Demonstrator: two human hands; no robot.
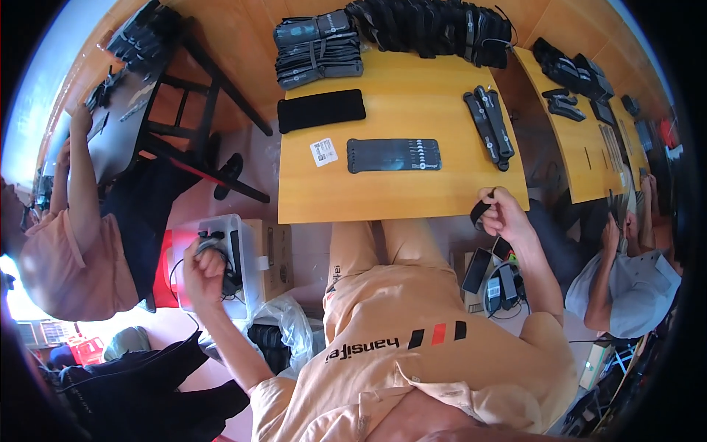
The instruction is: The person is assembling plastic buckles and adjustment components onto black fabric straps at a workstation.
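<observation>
My right hand (503, 214) is raised just off the table's front right corner, fingers closed round a looped black strap (482, 209). Over at the left, my left hand (204, 274) is curled closed above a clear plastic bin (252, 265). A dark grey shape shows by its fingertips, but I cannot make out what they hold. On the yellow table (434, 199) in front of me lies a flat dark grey panel (394, 155) with white printing. Behind it are a plain black pad (322, 110) and a white printed card (323, 152). Folded black straps (489, 127) lie to the right.
A banded stack of grey panels (318, 55) and a row of black bundles (427, 28) line the table's back. Cardboard boxes (277, 261) and a plastic bag (294, 331) stand below. Other people work at a dark table (140, 121) and another yellow table (574, 158).
</observation>
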